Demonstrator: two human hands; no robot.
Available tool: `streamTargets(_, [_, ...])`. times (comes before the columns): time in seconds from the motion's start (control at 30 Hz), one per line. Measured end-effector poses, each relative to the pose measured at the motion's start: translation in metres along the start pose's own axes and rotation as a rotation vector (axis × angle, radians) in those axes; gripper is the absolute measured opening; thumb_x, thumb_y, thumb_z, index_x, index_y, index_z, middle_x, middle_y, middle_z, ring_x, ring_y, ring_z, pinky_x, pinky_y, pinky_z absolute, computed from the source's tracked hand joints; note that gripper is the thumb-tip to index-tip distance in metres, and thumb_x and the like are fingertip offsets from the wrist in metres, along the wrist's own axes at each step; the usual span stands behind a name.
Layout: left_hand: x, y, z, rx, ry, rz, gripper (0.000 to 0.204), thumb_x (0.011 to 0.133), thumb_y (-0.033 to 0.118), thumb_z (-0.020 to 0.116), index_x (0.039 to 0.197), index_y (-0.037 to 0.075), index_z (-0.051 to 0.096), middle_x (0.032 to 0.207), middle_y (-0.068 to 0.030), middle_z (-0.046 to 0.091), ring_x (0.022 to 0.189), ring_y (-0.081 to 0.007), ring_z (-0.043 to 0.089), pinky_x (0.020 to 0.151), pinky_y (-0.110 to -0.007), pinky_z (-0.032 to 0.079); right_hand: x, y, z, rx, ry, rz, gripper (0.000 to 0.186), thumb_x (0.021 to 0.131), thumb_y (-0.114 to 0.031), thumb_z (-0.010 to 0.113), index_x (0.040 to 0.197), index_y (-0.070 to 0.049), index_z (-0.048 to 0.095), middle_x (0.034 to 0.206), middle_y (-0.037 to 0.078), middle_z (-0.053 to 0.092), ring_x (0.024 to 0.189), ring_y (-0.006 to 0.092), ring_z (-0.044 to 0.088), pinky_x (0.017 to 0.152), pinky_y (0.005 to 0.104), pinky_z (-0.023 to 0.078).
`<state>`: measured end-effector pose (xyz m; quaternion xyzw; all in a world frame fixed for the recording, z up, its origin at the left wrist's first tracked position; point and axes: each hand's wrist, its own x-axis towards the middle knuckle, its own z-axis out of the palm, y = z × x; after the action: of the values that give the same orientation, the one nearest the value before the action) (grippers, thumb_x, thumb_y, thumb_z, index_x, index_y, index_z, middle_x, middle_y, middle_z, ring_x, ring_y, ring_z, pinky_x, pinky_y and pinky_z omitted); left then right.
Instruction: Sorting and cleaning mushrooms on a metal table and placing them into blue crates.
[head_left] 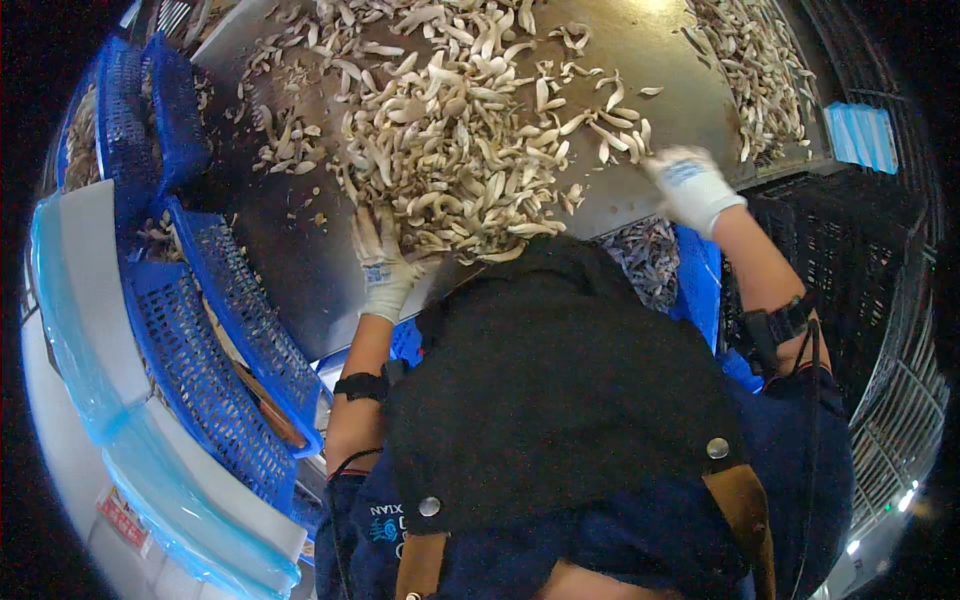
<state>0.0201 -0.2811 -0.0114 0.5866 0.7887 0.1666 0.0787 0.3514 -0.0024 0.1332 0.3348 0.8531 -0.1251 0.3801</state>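
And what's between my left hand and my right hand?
In the head view, mushrooms lie heaped beside your left hand; past them, a stretch of bare metal table runs toward your right hand.

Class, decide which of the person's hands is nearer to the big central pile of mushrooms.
Left. The left hand is at the lower-left edge of the mushroom pile; the right hand is farther off, out to its right, near some loose pieces.
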Motion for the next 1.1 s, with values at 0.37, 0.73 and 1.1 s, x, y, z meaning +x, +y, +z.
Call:
streamTargets(0.37, [-0.014, 0.005, -0.009, 0.053, -0.207, -0.019, 0.102, 0.059, 0.062, 0.073, 0.144, 0.022, 0.032, 0.149, -0.0220, 0.018, 0.136, -0.0458, 0.011, 0.111, -0.055, 0.011, 0.092, -0.074, 0.025, -0.318, 0.457, -0.469, 0.068, 0.065, -0.036, 0.073, 0.128, -0.018, 0.053, 0.152, 0.007, 0.024, 0.142, 0.0339, 0.011, 0.113, 0.0566, 0.007])
streamTargets(0.73, [0.049, 0.028, -0.011, 0.068, -0.054, -0.054, 0.036, 0.074, 0.034, 0.069, 0.101, 0.010, 0.066, 0.134, -0.0174, 0.044, 0.130, -0.0396, 0.031, 0.107, -0.053, 0.023, 0.104, -0.183, 0.032, -0.050, 0.518, -0.322, 0.029, 0.070, -0.029, 0.072, 0.092, -0.012, 0.067, 0.094, 0.010, 0.063, 0.097, 0.0255, 0.060, 0.081, 0.0384, 0.047])
streamTargets(1.1, [0.048, 0.048, -0.041, -0.537, 0.130, -0.229, 0.039, 0.068, 0.037, 0.076, 0.094, 0.008, 0.070, 0.131, -0.0178, 0.046, 0.123, -0.0365, 0.039, 0.103, -0.046, 0.031, 0.074, -0.142, 0.012, 1.015, 0.531, -0.550, 0.041, 0.080, -0.032, 0.067, 0.108, -0.003, 0.061, 0.122, 0.013, 0.055, 0.113, 0.0230, 0.049, 0.099, 0.0366, 0.037])
